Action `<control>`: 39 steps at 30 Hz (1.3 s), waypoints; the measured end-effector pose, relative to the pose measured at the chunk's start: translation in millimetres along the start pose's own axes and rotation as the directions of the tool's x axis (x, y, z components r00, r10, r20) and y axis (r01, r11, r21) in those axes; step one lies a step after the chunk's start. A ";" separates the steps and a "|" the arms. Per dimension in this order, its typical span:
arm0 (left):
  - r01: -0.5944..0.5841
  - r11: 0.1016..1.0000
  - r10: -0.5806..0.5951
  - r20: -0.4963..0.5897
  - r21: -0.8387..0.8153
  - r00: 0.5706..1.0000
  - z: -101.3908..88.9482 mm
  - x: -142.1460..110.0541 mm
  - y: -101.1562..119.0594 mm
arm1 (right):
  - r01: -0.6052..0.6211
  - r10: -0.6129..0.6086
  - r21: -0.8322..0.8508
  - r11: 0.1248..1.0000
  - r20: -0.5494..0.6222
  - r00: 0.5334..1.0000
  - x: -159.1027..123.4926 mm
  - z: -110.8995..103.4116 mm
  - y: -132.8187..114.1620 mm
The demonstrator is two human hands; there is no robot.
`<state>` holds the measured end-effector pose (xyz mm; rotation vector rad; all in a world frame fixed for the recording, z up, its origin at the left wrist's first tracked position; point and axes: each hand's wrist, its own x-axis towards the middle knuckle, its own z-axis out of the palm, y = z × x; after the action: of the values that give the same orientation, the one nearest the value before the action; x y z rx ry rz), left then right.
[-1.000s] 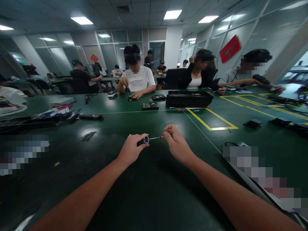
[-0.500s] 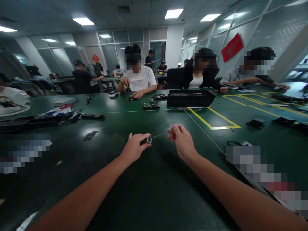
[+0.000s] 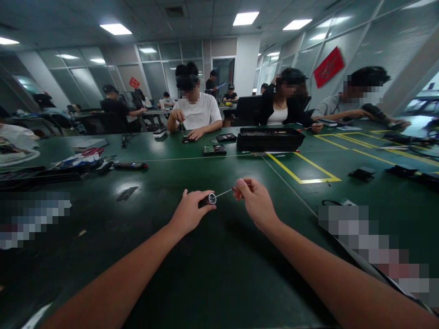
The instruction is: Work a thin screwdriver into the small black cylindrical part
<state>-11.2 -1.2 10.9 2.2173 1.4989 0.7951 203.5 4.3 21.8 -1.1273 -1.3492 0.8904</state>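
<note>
My left hand [image 3: 187,212] is closed around a short dark cylinder [image 3: 205,200], its round, light-rimmed end facing right and toward me. Thumb and fingers grip it from both sides, so most of its body is hidden. In my right hand [image 3: 259,201] a thin screwdriver [image 3: 225,192] is pinched; its metal shaft points left and slightly down, with a bit of red showing at the fingertips. The shaft's tip meets the cylinder's rimmed end; how deep it reaches inside I cannot tell. Both hands are held above the green table [image 3: 206,274].
Farther off lie a black bin [image 3: 270,140], a circuit-board device [image 3: 214,150] and a dark pen-like tool [image 3: 130,166]. Small black parts [image 3: 362,174] sit at right. Left is a pile with red-handled scissors [image 3: 92,151]. Co-workers sit across the table, one in a white shirt [image 3: 202,112].
Half a second ago my right hand was farther right, with its fingers blurred and the shaft just off the cylinder. Now the tip is back at the rimmed end. My left hand has kept its grip.
</note>
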 end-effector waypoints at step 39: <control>-0.033 0.999 0.034 -0.024 0.021 0.999 -0.7 -0.8 -1.4 | 0.215 -0.199 -0.266 0.940 0.086 0.976 -11.5 -3.9 -14.1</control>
<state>-12.9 -1.5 10.4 2.2607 1.4911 0.8236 204.8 -10.8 32.5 -1.1475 -1.6434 0.5985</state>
